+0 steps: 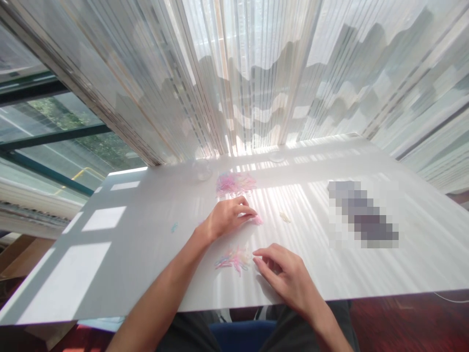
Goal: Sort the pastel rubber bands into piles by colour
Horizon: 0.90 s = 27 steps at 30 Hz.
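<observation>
Working at small pink pile (pixel 259 220) | left hand (pixel 229 216): grip unclear | right hand (pixel 287 269): parted, near multicoloured pile (pixel 236 260)

Sunlit room, home or office unclear, white table (pixel 135 244), striped sheer curtain (pixel 252 93), window (pixel 44 146)

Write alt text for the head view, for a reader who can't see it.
A person's left hand is at a small pink pile on a sunlit white table, the right hand beside a loose multicoloured pile of thin pieces. A larger pinkish pile lies beyond, with a yellow pile at right and a blue pile at left; curtains hang behind.
</observation>
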{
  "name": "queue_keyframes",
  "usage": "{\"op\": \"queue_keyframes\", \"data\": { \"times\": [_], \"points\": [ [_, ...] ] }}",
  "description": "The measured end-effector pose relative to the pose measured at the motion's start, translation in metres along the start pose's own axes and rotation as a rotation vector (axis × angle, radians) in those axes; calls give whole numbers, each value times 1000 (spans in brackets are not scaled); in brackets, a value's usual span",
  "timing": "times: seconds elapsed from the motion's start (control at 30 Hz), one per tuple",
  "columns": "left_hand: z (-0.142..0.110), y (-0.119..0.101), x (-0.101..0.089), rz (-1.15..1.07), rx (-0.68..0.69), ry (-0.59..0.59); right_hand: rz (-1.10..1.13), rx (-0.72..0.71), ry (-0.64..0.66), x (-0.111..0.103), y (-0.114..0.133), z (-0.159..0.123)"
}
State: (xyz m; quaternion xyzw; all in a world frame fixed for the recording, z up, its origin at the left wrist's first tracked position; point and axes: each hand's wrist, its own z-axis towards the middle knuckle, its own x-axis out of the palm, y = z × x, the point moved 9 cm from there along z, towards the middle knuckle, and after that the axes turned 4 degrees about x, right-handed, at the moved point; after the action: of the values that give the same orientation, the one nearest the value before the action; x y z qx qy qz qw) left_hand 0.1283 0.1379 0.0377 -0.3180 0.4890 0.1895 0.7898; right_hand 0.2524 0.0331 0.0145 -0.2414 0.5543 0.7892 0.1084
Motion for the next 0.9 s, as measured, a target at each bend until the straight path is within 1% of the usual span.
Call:
{"op": "queue_keyframes", "data": {
  "times": [0.1, 0.2, 0.3, 0.37, 0.4, 0.5, 0.57, 0.63, 0.73, 0.9],
  "points": [
    [-1, 2, -2, 17, 8, -12, 1, 4, 14, 1, -1, 0],
    [-10, -1, -15, 21, -7, -45, 6, 16, 20, 2, -2, 1],
    [-33, -9, -33, -13, -81, -76, -2, 23, 16, 1, -1, 2],
    [-55, -18, -41, -49, -118, -88, -11, 27, 15, 0, 1, 2],
    [-66, -22, -43, -60, -136, -79, -16, 26, 15, 0, 1, 3],
    [-101, -30, -40, -100, -216, -46, -37, 8, 21, 1, 5, 4],
    [-120, -31, -36, -121, -273, -63, -52, -5, 19, 2, 8, 4],
    [-133, -31, -31, -128, -311, -95, -65, -8, 12, 3, 8, 4],
    [-140, -33, -23, -84, -330, -131, -74, -2, 4, 4, 7, 4],
    [-131, -45, -16, -16, -237, -223, -80, -5, 21, 9, 5, 3]
  ]
}}
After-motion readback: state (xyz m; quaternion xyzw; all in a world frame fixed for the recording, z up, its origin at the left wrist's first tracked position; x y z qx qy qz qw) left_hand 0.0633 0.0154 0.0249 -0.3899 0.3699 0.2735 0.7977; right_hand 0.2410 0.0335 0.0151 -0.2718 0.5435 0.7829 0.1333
